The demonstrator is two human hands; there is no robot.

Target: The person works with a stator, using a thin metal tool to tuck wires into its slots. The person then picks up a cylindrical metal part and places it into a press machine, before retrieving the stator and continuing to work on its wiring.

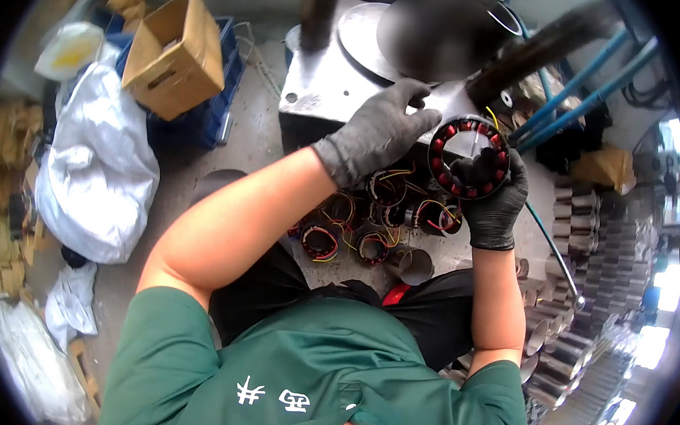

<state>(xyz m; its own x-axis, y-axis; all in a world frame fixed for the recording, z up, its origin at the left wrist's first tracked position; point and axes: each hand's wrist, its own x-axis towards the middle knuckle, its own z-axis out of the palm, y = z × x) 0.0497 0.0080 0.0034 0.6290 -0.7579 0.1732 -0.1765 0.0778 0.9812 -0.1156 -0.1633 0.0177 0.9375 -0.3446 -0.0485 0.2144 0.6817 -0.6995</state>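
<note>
My right hand (pixel 498 210), in a dark grey work glove, grips a motor stator (pixel 437 161) by its right and lower side. The stator is a ring with dark red copper coils around it and a yellow lead sticking up from its top. My fingers reach through the ring's opening. Just left of it hovers my left hand (pixel 376 133), gloved alike, thumb stretched toward the stator and fingers loosely bent; nothing shows in it. Below the hands, several more stators (pixel 320 243) with yellow and red leads stand on the floor, next to a bare metal sleeve (pixel 412 265).
A machine with a pale metal bed (pixel 320 87) and dark columns (pixel 551 48) stands ahead. Blue hoses (pixel 589 91) run at its right. Many metal sleeves (pixel 573 227) are stacked far right. On the left are a cardboard box (pixel 179 62), a blue crate (pixel 227 89) and a white sack (pixel 97 166).
</note>
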